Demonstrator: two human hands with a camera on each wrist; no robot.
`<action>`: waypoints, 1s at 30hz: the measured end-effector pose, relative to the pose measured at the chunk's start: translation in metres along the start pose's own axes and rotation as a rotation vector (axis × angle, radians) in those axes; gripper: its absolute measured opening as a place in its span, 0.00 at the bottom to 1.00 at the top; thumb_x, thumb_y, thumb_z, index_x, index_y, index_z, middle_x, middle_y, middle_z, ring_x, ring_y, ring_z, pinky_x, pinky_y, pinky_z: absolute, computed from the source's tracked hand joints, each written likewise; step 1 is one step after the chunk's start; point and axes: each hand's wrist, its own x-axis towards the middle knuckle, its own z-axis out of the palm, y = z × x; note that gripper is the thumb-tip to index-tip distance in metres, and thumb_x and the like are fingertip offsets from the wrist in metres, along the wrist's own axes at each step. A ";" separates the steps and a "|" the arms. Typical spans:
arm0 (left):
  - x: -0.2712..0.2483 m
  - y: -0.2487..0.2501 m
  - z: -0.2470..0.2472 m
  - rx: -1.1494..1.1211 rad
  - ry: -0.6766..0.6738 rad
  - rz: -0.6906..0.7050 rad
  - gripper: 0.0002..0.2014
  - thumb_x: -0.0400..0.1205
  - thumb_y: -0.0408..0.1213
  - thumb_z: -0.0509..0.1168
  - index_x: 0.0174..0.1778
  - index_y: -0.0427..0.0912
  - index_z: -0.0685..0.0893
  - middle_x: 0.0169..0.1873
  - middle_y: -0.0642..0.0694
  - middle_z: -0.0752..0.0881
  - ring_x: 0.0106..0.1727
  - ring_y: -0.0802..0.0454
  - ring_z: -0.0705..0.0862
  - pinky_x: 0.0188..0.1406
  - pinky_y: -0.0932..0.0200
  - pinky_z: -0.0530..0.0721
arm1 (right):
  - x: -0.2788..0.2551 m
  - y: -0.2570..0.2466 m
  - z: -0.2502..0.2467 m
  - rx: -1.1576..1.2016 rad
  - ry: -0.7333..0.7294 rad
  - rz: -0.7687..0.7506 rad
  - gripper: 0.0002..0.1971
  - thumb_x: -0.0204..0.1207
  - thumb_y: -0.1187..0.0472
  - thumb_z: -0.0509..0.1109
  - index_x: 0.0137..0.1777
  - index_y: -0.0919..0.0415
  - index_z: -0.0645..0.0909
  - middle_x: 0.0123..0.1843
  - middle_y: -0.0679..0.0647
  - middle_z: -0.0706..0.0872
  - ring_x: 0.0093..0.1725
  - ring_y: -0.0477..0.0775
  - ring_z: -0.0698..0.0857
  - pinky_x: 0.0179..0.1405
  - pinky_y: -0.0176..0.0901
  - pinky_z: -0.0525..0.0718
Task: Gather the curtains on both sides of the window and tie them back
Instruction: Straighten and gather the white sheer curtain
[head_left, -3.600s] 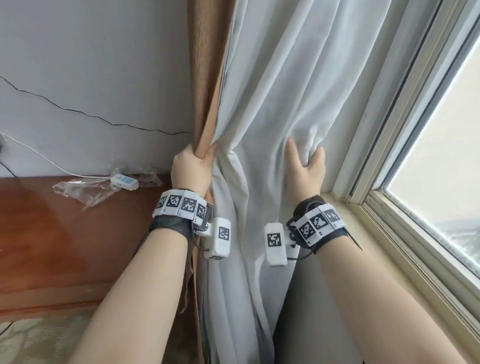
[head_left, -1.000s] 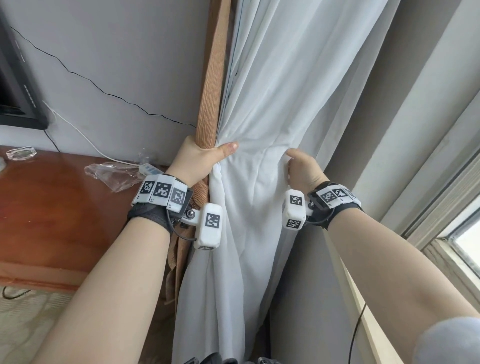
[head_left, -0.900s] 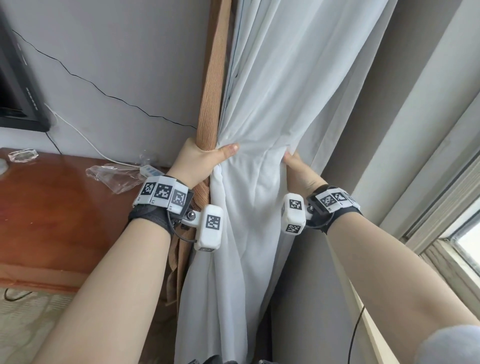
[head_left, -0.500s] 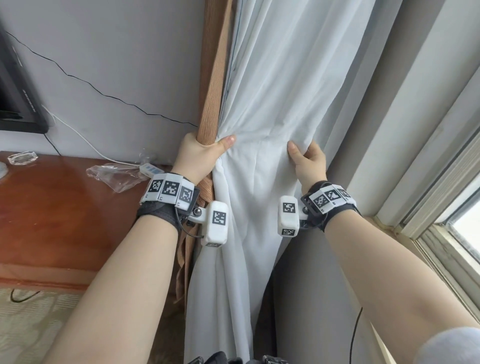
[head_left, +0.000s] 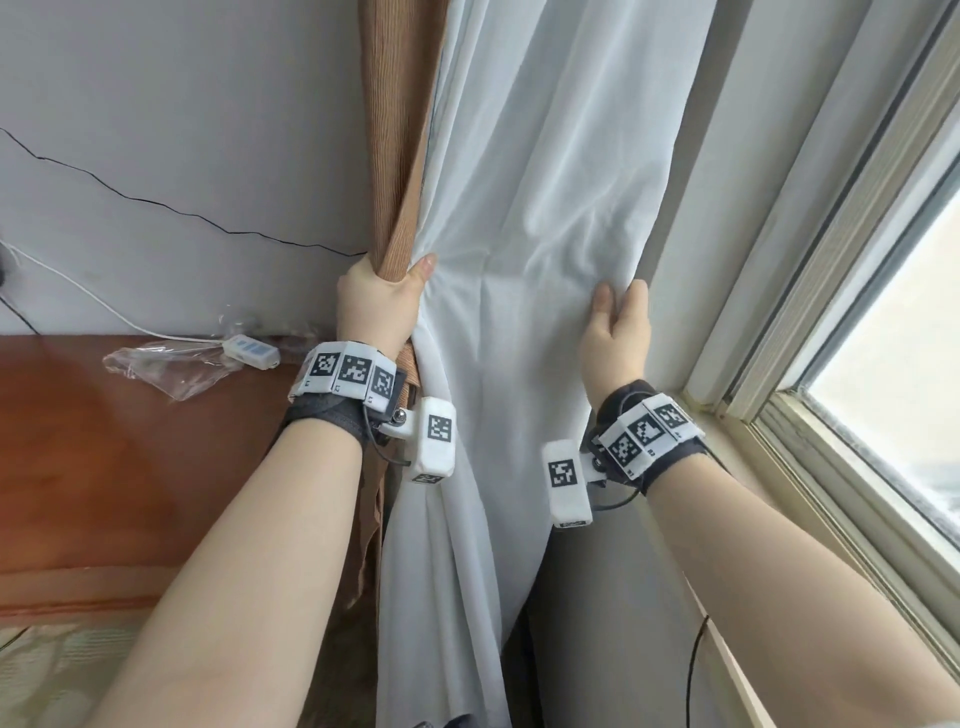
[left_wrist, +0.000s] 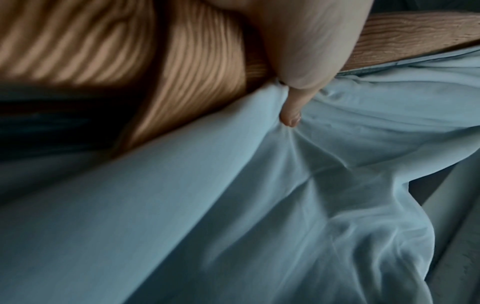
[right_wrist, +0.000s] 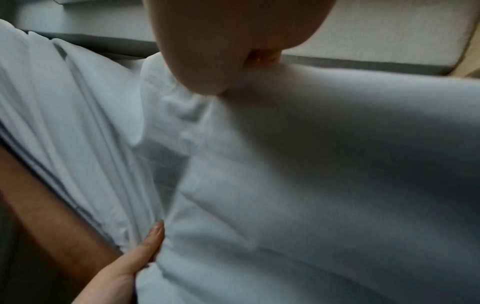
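A: Nearest the camera, what did you see?

B: Two bare forearms reaching forward, each with a marker-covered wristband (head_left: 349, 375) and a small white camera block hanging under the wrist.

A: And the hands?

B: The left hand (head_left: 375, 306) gripped the brown curtain (head_left: 397, 156) at about wrist height. Its fingers were wrapped round the bunched brown fabric, and the thumb lay across onto the white curtain (head_left: 545, 171), pressing a pucker into it; the left wrist view showed that thumb tip (left_wrist: 290, 119) dug into the pale cloth. The right hand (head_left: 615, 338) held the white curtain's free right edge, thumb in front, fingers tucked behind the fabric, pinching it. How far those hidden fingers curled I could not tell.

A: Where did the curtains hang?

B: Side by side in the corner left of the window, the brown one against the wall, the white one just beside it, stretched between the two hands and falling toward the floor below them.

A: Beyond that?

B: On the left, a reddish wooden tabletop (head_left: 104, 467) carrying a crumpled clear plastic bag (head_left: 171, 364) and a small white inline switch (head_left: 250, 351) on a white cable. A thin black cable (head_left: 156, 203) ran across the grey wall. To the right, the window frame (head_left: 831, 322) with bright glass.
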 end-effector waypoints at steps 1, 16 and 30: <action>-0.002 0.001 0.002 0.004 -0.001 0.003 0.13 0.73 0.48 0.73 0.34 0.43 0.81 0.41 0.37 0.89 0.47 0.39 0.87 0.46 0.53 0.83 | -0.002 -0.002 -0.001 -0.023 0.033 -0.012 0.19 0.84 0.61 0.56 0.33 0.51 0.54 0.29 0.45 0.61 0.27 0.42 0.63 0.29 0.34 0.63; -0.011 0.005 0.006 0.058 0.052 0.035 0.15 0.75 0.48 0.71 0.38 0.37 0.83 0.41 0.36 0.88 0.49 0.37 0.85 0.46 0.51 0.82 | -0.028 -0.037 -0.010 -0.193 -0.033 -0.346 0.11 0.80 0.65 0.54 0.37 0.58 0.58 0.26 0.47 0.61 0.24 0.50 0.59 0.26 0.42 0.54; -0.026 0.012 -0.005 -0.073 -0.205 -0.028 0.13 0.74 0.46 0.73 0.48 0.42 0.87 0.41 0.51 0.89 0.49 0.54 0.88 0.52 0.57 0.85 | -0.051 -0.070 0.036 -0.254 -0.442 -0.437 0.09 0.74 0.73 0.60 0.53 0.72 0.66 0.23 0.50 0.65 0.26 0.63 0.69 0.26 0.50 0.68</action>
